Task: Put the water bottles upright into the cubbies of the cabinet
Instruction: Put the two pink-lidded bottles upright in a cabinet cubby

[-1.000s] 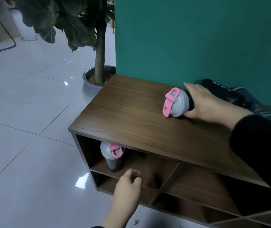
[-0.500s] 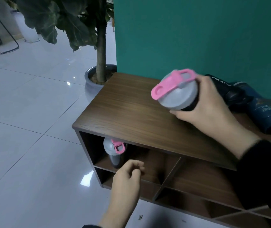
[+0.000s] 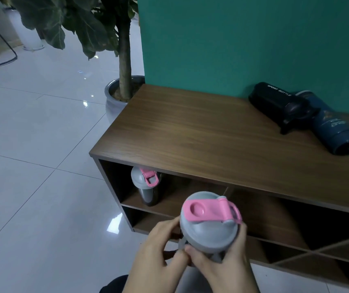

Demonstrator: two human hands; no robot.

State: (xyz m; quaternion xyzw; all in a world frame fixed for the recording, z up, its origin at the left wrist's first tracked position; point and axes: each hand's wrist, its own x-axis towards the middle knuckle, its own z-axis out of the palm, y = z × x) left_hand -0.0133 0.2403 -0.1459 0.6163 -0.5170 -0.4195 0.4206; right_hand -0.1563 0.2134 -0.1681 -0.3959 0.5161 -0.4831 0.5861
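A grey-lidded bottle with a pink flip cap (image 3: 209, 220) is upright in front of the wooden cabinet (image 3: 201, 132), below its top. My right hand (image 3: 222, 265) grips the bottle from the right and below. My left hand (image 3: 158, 248) holds its left side, fingertips meeting the right hand's. A matching grey and pink bottle (image 3: 146, 187) stands upright in the upper left cubby. On the cabinet top at the back right lie a black bottle (image 3: 279, 102) and a dark blue bottle (image 3: 336, 130), both on their sides.
The green wall (image 3: 243, 43) backs the cabinet. A potted plant (image 3: 122, 89) stands at the cabinet's left rear corner on the glossy tiled floor (image 3: 31, 166). Dividers split the cabinet into several cubbies; those at the lower right have diagonal dividers (image 3: 309, 250).
My right hand lifted the pink-capped bottle off the cabinet top and brought it down in front of the cubbies. My left hand rose from the shelf edge and took hold of it too.
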